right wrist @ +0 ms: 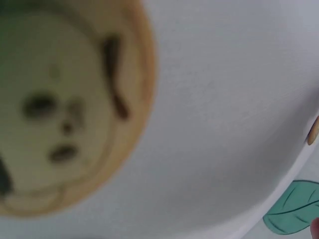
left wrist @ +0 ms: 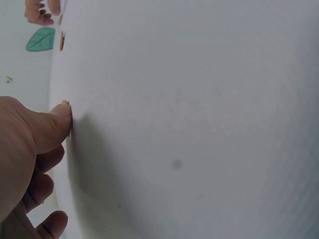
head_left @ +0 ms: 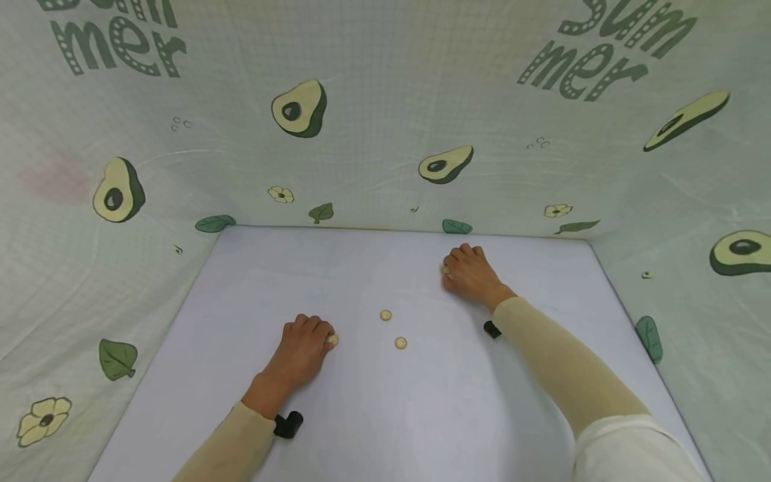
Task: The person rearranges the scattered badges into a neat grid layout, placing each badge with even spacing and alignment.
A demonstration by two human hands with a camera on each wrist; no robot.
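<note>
In the head view my left hand (head_left: 304, 351), on the left part of the table, pinches a small round wooden disc (head_left: 332, 340) between thumb and index finger. Its thumb (left wrist: 55, 122) lies against that disc's edge in the left wrist view. My right hand (head_left: 471, 273) holds another wooden disc (head_left: 446, 270) at its fingertips, farther back and right. A big blurred disc (right wrist: 75, 114) with a printed cartoon face fills the right wrist view's upper left. Two more discs, one farther back (head_left: 385, 314) and one nearer (head_left: 400, 343), lie flat between the hands.
The white table (head_left: 385, 415) is enclosed at the back and sides by a pale cloth (head_left: 373, 100) printed with avocados, leaves and lettering. A small black device sits at each wrist, on the left (head_left: 289, 425) and on the right (head_left: 492, 329).
</note>
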